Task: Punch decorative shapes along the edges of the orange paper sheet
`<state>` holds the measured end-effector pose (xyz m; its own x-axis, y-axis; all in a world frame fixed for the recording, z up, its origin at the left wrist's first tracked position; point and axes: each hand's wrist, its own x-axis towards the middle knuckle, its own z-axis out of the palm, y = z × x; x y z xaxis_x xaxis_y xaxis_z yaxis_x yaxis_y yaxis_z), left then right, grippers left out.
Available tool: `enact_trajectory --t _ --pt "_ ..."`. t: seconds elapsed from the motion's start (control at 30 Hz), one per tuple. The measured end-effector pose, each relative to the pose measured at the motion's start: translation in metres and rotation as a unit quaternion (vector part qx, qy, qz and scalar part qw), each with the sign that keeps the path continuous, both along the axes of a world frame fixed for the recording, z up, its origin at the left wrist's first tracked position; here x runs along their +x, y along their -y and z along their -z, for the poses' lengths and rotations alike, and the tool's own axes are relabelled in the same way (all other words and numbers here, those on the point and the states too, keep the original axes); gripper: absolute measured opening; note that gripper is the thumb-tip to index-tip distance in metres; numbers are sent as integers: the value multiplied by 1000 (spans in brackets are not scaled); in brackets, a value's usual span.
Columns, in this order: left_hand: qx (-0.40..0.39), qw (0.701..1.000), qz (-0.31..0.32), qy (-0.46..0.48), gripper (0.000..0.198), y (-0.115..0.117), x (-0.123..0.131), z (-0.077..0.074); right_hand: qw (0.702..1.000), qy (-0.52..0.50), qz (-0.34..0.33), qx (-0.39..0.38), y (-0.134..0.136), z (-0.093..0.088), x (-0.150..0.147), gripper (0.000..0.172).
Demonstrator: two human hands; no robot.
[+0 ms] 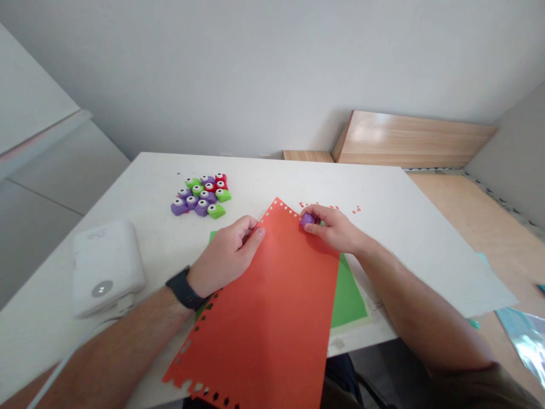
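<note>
A sheet of red-orange paper (289,284) lies at a slant in front of me, with small cut-out holes along its left, bottom and upper edges. My left hand (236,247) pinches the sheet's left edge between thumb and fingers. At the upper right edge, my right hand (330,226) is closed around a small purple craft punch (307,220), which sits against the paper's border. Beneath the red sheet shows some green paper (349,298). Tiny red paper bits (356,209) are scattered on the white table (272,176) just beyond my right hand.
Several purple, green and red craft punches (203,196) stand grouped at the back left. A white boxy device (108,267) with a cable rests on the table's left side. Wooden panels (409,139) stand behind at the right. Shiny plastic packaging (523,335) lies at the far right.
</note>
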<state>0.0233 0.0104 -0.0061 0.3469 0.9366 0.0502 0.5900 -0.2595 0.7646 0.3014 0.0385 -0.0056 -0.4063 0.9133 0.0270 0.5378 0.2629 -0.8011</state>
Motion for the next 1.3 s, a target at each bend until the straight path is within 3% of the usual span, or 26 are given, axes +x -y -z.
enact_trajectory --t 0.5,1.3 --pt "1 1000 9 0 29 1 0 -2 1000 15 0 0 -1 0 1 14" --pt "-5 1000 8 3 30 1 0 -3 997 24 7 68 1 2 -3 13"
